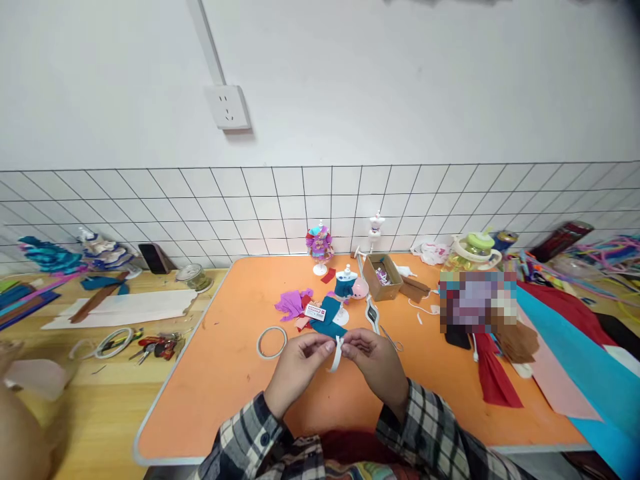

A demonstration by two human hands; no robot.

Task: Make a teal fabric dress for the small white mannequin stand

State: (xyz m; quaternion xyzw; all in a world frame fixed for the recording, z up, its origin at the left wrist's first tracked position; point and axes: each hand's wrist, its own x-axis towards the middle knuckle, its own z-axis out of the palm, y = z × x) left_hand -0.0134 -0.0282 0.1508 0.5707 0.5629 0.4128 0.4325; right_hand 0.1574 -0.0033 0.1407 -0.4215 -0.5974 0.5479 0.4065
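A narrow white strip [337, 359] is pinched between the fingertips of my left hand [300, 365] and my right hand [379, 367], its loose end curling down between them. I cannot tell whether it is tape or paper. Just beyond my fingers lies a crumpled teal piece [327, 325] of fabric or crepe paper, with a small white label [315, 312] beside it. Behind that, a miniature dress form [346, 283] stands wrapped in teal. A ring-shaped roll [271, 343] rests left of my left hand. Partly hidden behind my right hand are small scissors [395, 341].
An orange table [215, 393] carries a purple crumpled piece [290, 305], a decorated dress form [320, 248], a bare one [375, 230], a cardboard box [383, 279] and a pitcher [473, 253]. Coloured sheets [575, 333] lie at right. Another person's arm [23, 413] is at far left, near keys [163, 347].
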